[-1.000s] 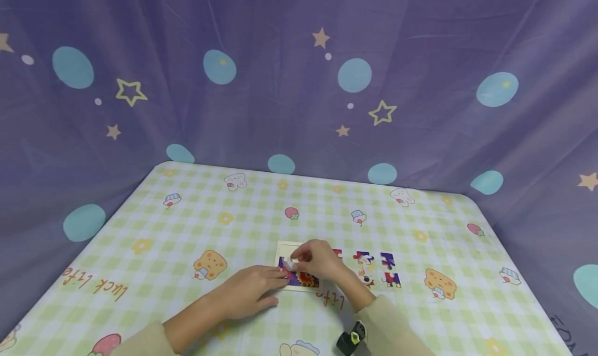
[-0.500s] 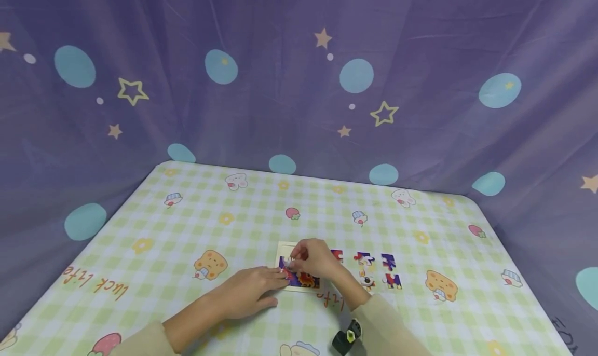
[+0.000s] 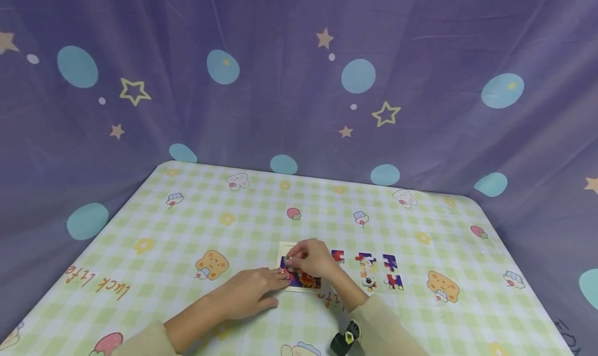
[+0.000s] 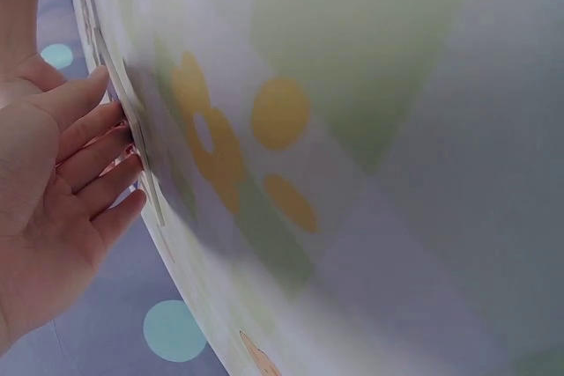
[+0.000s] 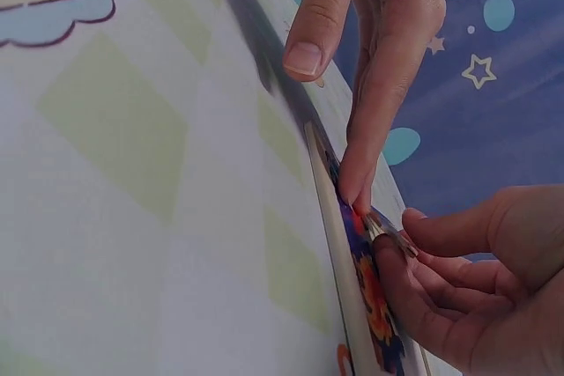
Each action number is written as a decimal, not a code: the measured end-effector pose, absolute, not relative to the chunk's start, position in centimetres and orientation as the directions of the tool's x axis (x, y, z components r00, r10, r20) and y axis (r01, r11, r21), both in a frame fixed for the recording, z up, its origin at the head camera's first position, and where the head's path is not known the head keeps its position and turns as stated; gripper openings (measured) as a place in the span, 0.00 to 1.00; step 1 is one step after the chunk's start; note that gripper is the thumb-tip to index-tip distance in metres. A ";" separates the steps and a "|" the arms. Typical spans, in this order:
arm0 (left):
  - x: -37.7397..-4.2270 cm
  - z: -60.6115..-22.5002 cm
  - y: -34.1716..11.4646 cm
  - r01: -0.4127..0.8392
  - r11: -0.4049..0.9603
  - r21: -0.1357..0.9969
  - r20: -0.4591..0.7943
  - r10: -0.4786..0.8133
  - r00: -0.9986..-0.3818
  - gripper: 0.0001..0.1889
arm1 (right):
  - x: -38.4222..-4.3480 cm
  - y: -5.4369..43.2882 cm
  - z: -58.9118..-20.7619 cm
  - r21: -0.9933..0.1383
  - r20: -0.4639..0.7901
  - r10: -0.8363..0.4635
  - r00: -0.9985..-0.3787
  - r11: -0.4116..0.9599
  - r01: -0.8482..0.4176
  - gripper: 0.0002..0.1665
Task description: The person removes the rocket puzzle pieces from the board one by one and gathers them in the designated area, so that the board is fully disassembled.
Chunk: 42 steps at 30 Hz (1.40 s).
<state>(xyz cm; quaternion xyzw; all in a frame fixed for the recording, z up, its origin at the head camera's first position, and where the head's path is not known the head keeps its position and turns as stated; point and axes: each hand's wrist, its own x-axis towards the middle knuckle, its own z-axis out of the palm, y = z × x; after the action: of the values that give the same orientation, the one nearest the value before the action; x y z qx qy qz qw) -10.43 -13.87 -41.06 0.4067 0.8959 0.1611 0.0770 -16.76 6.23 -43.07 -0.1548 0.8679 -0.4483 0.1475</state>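
A small jigsaw puzzle with a pale frame (image 3: 286, 249) lies on the table, its lower part filled with purple, red and orange picture pieces (image 3: 308, 281). My right hand (image 3: 312, 258) is over the upper part, pinching a jigsaw piece (image 5: 407, 246) between thumb and fingers; the piece is tilted, close over the picture. From the left, my left hand (image 3: 249, 292) rests its nearly straight fingertips on the puzzle's left side. In the left wrist view those fingers (image 4: 101, 160) lie along the frame's edge. My right hand hides part of the puzzle.
Right of the puzzle lie several loose jigsaw pieces, among them a red and purple piece (image 3: 337, 256), a piece with a white figure (image 3: 368, 282) and a dark purple piece (image 3: 390, 262). A green checked cloth (image 3: 187, 314) covers the table; a purple curtain (image 3: 289, 112) hangs behind.
The piece in my right hand has turned flatter and come lower, with the fingers shifting slightly to the left. My left hand stays in place on the puzzle.
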 end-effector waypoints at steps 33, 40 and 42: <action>-10.8 -41.1 -13.8 0.691 0.622 0.368 -0.023 0.749 -0.662 0.21 | -15.1 11.9 -41.9 -0.844 -0.059 -0.281 -0.958 0.527 -0.103 0.02; -10.6 -41.0 -13.7 0.678 0.629 0.380 -0.031 0.742 -0.670 0.21 | -14.5 13.9 -41.9 -0.822 -0.057 -0.257 -0.965 0.561 -0.101 0.02; -10.5 -40.9 -13.7 0.677 0.630 0.380 -0.031 0.740 -0.672 0.21 | -14.2 14.4 -41.9 -0.816 -0.073 -0.242 -0.968 0.572 -0.081 0.02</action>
<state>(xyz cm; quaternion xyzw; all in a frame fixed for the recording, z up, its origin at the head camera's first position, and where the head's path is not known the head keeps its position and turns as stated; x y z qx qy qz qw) -10.53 -13.70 -40.94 0.3946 0.8981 0.1709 0.0924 -14.25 14.42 -41.94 -0.0914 0.8822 -0.4534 0.0884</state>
